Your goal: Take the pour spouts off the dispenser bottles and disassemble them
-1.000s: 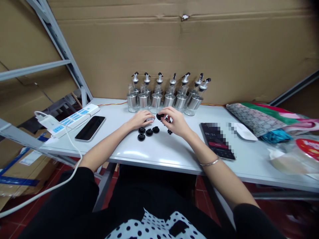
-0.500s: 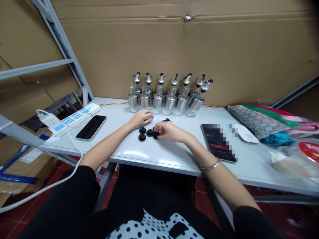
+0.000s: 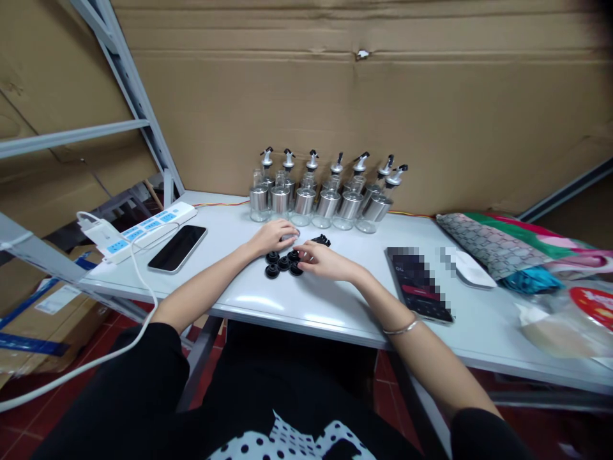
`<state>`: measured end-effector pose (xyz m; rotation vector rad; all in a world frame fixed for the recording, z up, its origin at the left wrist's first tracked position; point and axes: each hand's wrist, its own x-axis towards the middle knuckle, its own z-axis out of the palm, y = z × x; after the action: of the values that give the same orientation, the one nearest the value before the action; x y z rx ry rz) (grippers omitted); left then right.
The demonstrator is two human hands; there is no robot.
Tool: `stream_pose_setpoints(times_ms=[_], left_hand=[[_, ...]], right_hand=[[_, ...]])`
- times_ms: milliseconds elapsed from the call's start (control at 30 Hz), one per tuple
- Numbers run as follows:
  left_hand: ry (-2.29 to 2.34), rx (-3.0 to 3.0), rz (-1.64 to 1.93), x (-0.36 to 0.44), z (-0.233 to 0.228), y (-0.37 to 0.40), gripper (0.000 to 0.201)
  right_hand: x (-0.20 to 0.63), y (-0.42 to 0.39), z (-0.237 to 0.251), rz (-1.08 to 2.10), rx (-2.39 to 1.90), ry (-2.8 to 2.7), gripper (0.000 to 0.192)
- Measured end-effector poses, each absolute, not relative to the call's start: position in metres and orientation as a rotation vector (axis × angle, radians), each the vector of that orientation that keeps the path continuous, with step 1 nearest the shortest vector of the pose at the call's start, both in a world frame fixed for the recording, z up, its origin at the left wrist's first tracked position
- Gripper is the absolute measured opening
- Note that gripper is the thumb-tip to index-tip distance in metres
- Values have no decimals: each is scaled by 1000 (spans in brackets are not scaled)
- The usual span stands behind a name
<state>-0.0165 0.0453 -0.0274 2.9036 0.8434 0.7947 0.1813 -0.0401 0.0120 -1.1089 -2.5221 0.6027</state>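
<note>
Black stoppers (image 3: 283, 263): right hand (image 3: 325, 262) lowered onto cluster, fingers loosely apart, cap released.

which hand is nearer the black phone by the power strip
Left. The left hand lies just right of the black phone; the right hand sits farther right, past the black caps.

Black short sleeves, black-and-white polka-dot garment at the lap, thin silver bangle (image 3: 401, 328) on right wrist
</note>
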Motion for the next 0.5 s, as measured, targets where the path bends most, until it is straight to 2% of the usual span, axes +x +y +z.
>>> stream_pose_setpoints(times_ms=[167, 400, 500], left_hand=[[863, 2903, 764, -16, -28, 47, 32], [919, 2961, 757, -17, -26, 44, 29], [892, 2940, 828, -24, -20, 43, 33]], right_hand=[[179, -38, 5, 592, -1041, -2497, 10], [182, -38, 11, 651, -1048, -2479, 31], [189, -40, 21, 721, -1045, -2405, 31]])
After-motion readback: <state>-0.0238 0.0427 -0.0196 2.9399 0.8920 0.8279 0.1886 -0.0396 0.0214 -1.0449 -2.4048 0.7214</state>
